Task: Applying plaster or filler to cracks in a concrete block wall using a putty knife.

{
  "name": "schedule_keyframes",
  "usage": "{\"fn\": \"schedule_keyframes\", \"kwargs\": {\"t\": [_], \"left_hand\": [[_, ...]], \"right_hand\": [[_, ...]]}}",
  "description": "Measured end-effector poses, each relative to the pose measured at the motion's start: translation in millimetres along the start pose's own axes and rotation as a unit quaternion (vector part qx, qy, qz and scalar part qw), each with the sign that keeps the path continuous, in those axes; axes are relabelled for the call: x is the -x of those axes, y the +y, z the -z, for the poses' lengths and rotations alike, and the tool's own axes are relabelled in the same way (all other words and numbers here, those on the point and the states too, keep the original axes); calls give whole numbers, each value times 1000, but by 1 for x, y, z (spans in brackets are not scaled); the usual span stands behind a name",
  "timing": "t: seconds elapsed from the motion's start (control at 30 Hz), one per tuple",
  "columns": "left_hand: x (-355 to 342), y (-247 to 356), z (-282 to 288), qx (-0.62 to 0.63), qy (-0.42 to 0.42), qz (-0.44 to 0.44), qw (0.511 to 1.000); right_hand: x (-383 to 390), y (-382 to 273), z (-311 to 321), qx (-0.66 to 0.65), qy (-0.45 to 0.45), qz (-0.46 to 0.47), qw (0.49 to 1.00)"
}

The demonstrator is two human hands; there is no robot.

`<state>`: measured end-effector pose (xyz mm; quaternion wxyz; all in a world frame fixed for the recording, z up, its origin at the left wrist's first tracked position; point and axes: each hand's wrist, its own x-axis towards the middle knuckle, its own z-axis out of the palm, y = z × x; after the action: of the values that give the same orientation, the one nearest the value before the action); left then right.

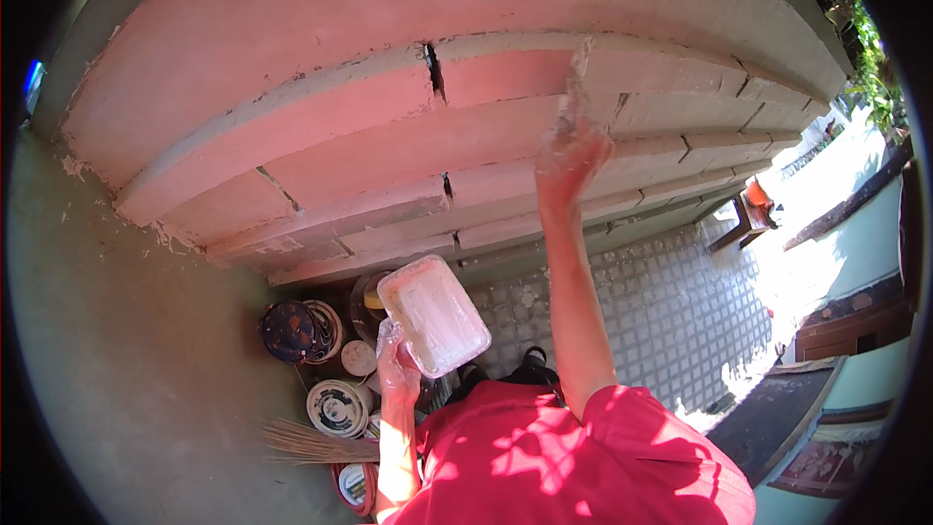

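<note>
Right hand clenched on putty knife, filling moulding; left hand gripping tray; cracks left unfilled.

The tiled floor carried a cluster of round paint cans and a dark lidded bucket close to the foot of the wall. A straw broom lay beside the cans. Sunlight fell across the tiles farther right.
</note>
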<state>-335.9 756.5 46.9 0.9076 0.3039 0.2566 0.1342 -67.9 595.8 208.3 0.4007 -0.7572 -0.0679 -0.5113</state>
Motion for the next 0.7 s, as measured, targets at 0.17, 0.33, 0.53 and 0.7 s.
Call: {"fn": "schedule_keyframes", "kwargs": {"t": [0.17,0.33,0.53,0.7], "left_hand": [[-4,-1,2,8,6,-5,1000],[-1,6,-7,8,12,-19,1000],[0,8,-17,-7,-8,-19,1000],[0,7,-14,-14,0,-16,1000]], "right_hand": [[40,-41,-15,-61,-154,-8,986],[19,-29,9,-133,-36,-21,990],[21,-1,-9,-2,-125,38,991],[24,-26,17,-124,-140,19,982]]}}
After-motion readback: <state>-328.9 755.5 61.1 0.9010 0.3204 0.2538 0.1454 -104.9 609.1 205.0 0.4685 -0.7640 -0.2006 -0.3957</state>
